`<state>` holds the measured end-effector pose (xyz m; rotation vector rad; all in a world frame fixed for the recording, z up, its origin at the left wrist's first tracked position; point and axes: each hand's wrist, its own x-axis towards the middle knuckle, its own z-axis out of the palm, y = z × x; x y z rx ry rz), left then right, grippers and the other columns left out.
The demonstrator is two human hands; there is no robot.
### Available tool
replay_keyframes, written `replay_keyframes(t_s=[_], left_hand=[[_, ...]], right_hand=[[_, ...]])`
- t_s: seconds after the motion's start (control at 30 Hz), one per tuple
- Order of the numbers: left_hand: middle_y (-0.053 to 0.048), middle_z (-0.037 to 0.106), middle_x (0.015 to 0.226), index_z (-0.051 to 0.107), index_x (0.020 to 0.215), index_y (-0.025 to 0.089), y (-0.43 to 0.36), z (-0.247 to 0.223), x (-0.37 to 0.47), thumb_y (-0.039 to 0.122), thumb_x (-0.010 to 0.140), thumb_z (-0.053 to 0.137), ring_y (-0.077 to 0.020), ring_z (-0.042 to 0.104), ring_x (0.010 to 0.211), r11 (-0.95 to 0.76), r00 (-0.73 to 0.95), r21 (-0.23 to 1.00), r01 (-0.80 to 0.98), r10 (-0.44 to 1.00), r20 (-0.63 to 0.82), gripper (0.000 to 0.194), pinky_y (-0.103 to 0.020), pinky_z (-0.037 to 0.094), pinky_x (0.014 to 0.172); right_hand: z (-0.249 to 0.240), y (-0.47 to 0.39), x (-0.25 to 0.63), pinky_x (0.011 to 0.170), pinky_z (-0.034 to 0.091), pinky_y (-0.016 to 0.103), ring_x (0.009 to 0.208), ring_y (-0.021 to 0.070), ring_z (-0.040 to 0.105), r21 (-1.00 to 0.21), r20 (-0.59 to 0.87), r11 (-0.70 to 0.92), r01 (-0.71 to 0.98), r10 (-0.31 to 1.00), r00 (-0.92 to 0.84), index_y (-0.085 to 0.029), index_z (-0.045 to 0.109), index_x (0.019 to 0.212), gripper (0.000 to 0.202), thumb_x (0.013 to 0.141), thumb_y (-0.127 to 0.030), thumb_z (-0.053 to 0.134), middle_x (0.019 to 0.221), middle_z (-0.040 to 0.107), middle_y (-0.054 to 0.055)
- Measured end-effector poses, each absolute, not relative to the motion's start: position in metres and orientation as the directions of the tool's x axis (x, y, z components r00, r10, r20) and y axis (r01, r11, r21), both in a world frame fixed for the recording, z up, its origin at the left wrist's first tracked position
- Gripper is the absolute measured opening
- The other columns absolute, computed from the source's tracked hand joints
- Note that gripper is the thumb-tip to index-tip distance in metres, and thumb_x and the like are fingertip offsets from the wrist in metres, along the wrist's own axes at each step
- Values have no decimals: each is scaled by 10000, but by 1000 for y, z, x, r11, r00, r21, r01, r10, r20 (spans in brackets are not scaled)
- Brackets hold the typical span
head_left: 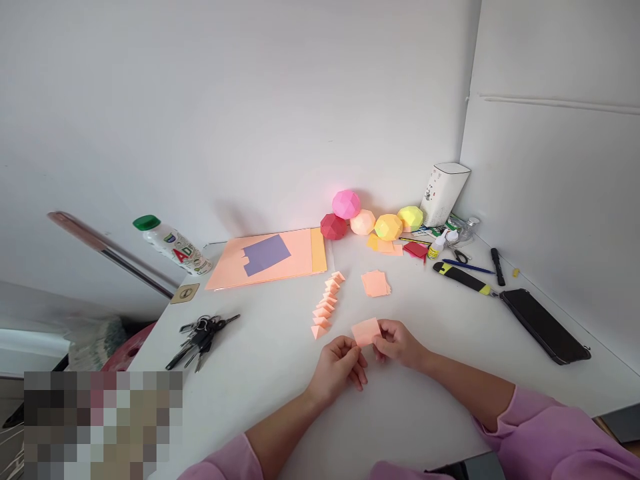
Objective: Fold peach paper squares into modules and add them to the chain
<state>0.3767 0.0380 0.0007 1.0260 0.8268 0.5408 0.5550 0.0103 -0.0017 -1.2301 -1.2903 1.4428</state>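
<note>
A small peach paper square (365, 332) is held up over the white table between my two hands. My right hand (397, 343) pinches its right edge between thumb and fingers. At the lower left corner, my left hand (341, 367) has thumb and forefinger closed on the paper, the other fingers curled below. Just beyond lies a row of several folded peach paper pieces (324, 310), standing like little tents. To the right of that row is a loose stack of peach squares (376, 283).
Faceted paper balls (346, 204) sit along the wall. Peach sheets (230, 260) with a purple piece (267, 255) lie back left, near a white bottle (175, 247) and keys (203, 337). On the right are a box cutter (463, 277), a glue bottle (436, 247) and a black phone (545, 325).
</note>
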Motion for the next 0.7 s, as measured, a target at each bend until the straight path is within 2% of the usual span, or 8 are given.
replay_keyframes(t_s=[0.13,0.27,0.53,0.7], left_hand=[[-11,603,676,434,748,171,39,2,375,398,780,547,-113,564,432,463,572,882,-89,749,-335,256,-228,455,362],[-31,610,805,458,845,174,39,5,374,438,805,528,-118,589,496,436,623,896,-83,724,-295,276,-234,468,390],[18,582,648,442,744,169,38,0,376,449,786,564,-96,557,413,397,640,918,11,702,-312,308,-209,438,363],[28,556,668,481,795,164,37,-1,377,447,766,586,-93,557,430,395,606,917,-65,745,-278,303,-217,456,374]], right_hand=[[-5,12,557,463,403,225,473,100,482,-988,-149,-152,-12,980,-134,-146,519,798,126,818,-268,496,536,524,-29],[-1,10,554,489,399,217,522,87,482,-992,-127,-119,49,971,-202,-137,556,829,168,825,-303,530,666,550,-3],[-1,10,556,473,390,210,526,97,492,-991,-116,-100,87,972,-204,-153,501,729,278,844,-406,510,611,482,-25],[-5,12,557,441,362,201,490,90,468,-988,-134,-114,106,971,-200,-152,487,686,278,832,-387,518,572,459,-33]])
